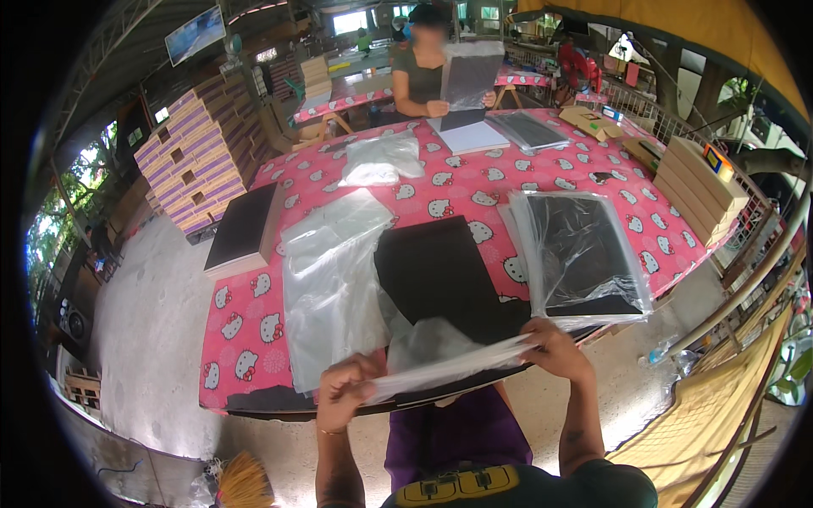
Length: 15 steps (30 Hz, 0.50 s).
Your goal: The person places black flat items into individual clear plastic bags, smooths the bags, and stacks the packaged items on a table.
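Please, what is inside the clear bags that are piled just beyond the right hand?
Through the top bag, a black sheet shows. Other bags show clear edges at its left; whatever else they hold is covered.

Far windows (350, 23) blazing white — grey concrete floor (152, 313) stretching at left, a screen (195, 36) hung high — yellow-orange canopy (686, 30) across upper right!
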Tool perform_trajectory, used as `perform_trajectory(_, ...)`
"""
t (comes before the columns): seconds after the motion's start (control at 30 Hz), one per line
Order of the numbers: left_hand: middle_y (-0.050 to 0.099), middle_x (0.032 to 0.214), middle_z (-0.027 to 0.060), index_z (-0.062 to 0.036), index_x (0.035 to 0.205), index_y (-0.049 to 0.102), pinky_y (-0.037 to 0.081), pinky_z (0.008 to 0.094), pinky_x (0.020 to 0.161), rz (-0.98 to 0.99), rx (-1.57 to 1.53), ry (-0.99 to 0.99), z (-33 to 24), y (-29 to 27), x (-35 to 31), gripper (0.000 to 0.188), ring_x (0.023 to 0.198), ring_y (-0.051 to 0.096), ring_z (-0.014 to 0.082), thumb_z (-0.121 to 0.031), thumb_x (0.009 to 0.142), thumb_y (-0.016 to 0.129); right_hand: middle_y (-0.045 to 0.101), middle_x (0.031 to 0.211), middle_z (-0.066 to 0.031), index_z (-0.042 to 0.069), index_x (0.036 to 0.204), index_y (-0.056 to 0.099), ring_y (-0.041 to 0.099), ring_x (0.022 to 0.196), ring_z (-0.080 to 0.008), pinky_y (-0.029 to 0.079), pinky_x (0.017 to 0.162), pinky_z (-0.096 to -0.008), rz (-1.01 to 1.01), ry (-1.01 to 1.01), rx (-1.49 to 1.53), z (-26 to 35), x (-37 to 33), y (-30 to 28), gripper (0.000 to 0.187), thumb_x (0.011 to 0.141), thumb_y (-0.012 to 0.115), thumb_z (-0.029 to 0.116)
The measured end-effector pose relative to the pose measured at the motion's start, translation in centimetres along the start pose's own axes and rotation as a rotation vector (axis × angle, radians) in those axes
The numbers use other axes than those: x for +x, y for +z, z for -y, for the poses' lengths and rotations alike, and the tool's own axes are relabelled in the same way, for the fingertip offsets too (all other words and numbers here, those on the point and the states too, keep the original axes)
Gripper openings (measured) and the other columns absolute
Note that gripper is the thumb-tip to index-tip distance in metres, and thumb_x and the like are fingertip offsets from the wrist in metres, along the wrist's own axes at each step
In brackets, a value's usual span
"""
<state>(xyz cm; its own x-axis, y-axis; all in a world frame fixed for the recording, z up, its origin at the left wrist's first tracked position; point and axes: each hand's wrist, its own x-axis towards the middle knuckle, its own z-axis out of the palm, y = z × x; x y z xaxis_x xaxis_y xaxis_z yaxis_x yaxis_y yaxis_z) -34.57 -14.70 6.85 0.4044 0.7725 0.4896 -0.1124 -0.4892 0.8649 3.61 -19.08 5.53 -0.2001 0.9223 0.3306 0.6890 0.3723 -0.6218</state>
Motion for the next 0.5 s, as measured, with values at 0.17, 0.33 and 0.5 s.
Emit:
perform_trajectory(0.17,0.056,0.071,0.0043,-0.0025,0.079,0.058,0.045,0.0314,0.059,0.229,0.044,-0.351,-2.7,3.2,1.3,0.016,0.065,0.055,0.0155,-0.011,0.072,0.07,0.06,0.099,-0.0152,0.002,0.091,0.061,0.059,0.095,-0.032,0.047,0.081,-0.0464,-0.026,-0.165,1.257,-0.5,-0.2,3.0,0.027,0.09,0.058,0.029)
perform_trajectory(0.33,0.063,0.08,0.0052,-0.0017,0.087,0.061,0.046,0.0305,0.063,0.588,0.321,-0.176,-1.6,4.7,1.9,0.013,0.072,0.06,0.0188,-0.004,0.077,0.068,0.064,0.089,-0.0093,0.003,0.095,0.053,0.065,0.078,-0.0223,0.053,0.069,-0.036,-0.227,-0.021,1.983,-0.2,-1.2,4.5,0.021,0.092,0.057,0.024)
perform_trajectory(0.5,0.06,0.081,0.0056,-0.0009,0.095,0.061,0.048,0.0296,0.062,0.062,-0.292,-0.008,-0.5,2.6,0.2,0.011,0.078,0.061,0.0155,-0.007,0.086,0.061,0.064,0.092,-0.0094,-0.001,0.105,0.058,0.064,0.077,-0.0192,0.052,0.066,-0.0325,0.144,0.061,1.562,-2.0,-2.3,4.8,0.025,0.091,0.06,0.02)
